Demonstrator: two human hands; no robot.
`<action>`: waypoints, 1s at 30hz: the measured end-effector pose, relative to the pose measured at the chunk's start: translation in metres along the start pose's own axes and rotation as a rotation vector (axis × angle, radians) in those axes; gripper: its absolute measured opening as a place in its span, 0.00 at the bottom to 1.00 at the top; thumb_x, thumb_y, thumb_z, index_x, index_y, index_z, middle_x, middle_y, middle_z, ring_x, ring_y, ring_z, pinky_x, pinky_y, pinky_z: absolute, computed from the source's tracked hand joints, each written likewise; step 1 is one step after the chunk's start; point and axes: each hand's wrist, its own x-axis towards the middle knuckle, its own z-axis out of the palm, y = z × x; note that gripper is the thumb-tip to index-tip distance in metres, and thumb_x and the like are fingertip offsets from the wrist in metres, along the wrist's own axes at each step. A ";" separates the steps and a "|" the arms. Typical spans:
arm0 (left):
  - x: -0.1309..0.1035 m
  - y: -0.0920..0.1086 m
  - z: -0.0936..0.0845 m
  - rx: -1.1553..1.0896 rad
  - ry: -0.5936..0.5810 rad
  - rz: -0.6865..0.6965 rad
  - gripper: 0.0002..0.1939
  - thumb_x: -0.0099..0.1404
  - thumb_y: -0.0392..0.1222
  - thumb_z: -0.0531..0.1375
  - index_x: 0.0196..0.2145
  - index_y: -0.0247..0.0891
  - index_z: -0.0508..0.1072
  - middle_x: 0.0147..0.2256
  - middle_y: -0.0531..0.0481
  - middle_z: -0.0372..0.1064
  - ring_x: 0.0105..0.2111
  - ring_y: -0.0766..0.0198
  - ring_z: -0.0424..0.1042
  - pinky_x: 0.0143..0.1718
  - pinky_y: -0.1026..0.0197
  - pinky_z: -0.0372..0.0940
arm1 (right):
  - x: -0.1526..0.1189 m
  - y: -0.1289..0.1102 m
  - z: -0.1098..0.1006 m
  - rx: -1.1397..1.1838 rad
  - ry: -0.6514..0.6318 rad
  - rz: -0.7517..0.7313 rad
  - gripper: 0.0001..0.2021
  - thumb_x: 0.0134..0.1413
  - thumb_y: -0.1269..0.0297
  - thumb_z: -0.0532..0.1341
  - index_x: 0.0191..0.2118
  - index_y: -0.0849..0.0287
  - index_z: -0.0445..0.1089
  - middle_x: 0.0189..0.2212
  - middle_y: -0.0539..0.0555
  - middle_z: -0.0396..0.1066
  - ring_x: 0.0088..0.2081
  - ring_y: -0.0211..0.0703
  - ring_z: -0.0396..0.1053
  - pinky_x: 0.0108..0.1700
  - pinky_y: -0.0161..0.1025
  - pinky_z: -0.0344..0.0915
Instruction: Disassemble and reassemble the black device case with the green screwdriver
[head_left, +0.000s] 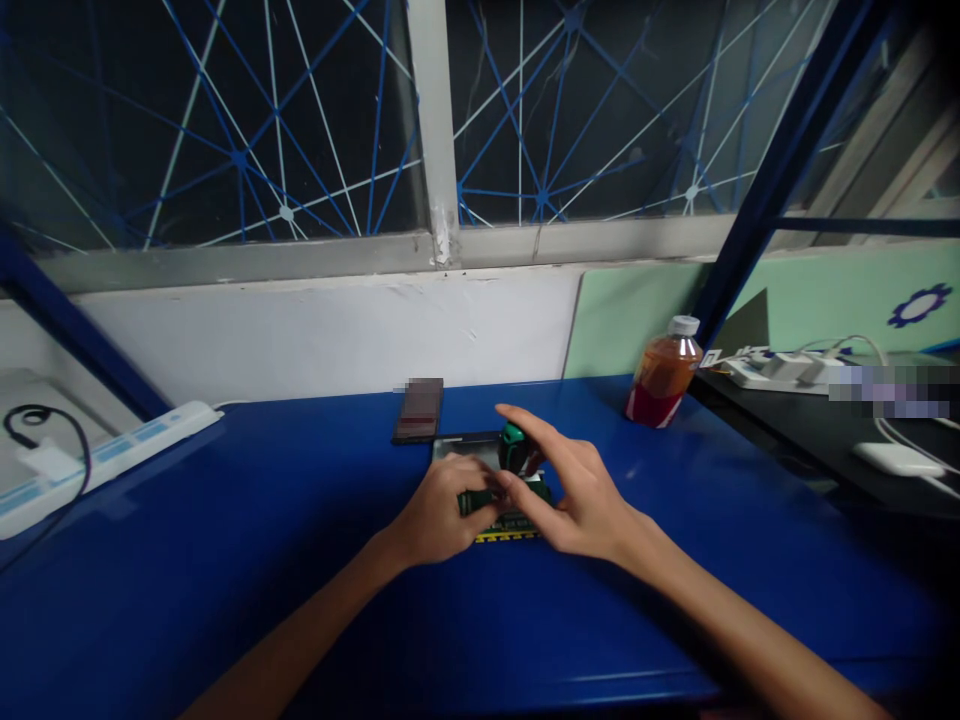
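Note:
In the middle of the blue table, my left hand [439,510] is closed, its fingers and thumb around a dark green piece [474,500] whose kind I cannot make out. My right hand [581,495] curls about a stubby green-and-black handle [514,447] that looks like a screwdriver's; the index finger stretches over its top. Both thumbs come close together in front. Beneath the hands lies a flat case [510,537] with a yellow-and-black striped front edge and a greyish clear part behind. My fingers hide much of these items.
A dark phone-like slab [420,410] lies behind the case. To the right stands a capped bottle of reddish drink [666,375]. A white power strip [112,465] runs along the left edge; chargers and cables [802,368] sit on a black surface at right.

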 end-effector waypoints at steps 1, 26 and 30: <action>0.000 -0.001 0.001 0.001 0.005 -0.004 0.06 0.61 0.38 0.60 0.28 0.37 0.76 0.28 0.50 0.73 0.30 0.63 0.70 0.35 0.60 0.63 | 0.000 0.000 0.000 0.000 0.001 -0.003 0.29 0.57 0.66 0.56 0.63 0.57 0.49 0.43 0.56 0.70 0.33 0.42 0.70 0.34 0.43 0.70; 0.000 0.001 0.000 -0.036 -0.058 -0.038 0.08 0.64 0.36 0.56 0.30 0.37 0.75 0.32 0.48 0.74 0.34 0.61 0.71 0.37 0.57 0.62 | 0.000 0.001 0.002 -0.025 -0.006 0.006 0.28 0.58 0.66 0.58 0.62 0.58 0.51 0.40 0.54 0.71 0.27 0.38 0.68 0.30 0.40 0.68; 0.000 -0.001 0.002 0.001 -0.056 -0.049 0.09 0.64 0.36 0.56 0.29 0.36 0.75 0.30 0.49 0.73 0.33 0.61 0.71 0.36 0.57 0.62 | -0.001 0.005 0.003 -0.045 0.009 0.002 0.29 0.57 0.64 0.60 0.62 0.57 0.52 0.39 0.55 0.72 0.27 0.38 0.67 0.30 0.39 0.67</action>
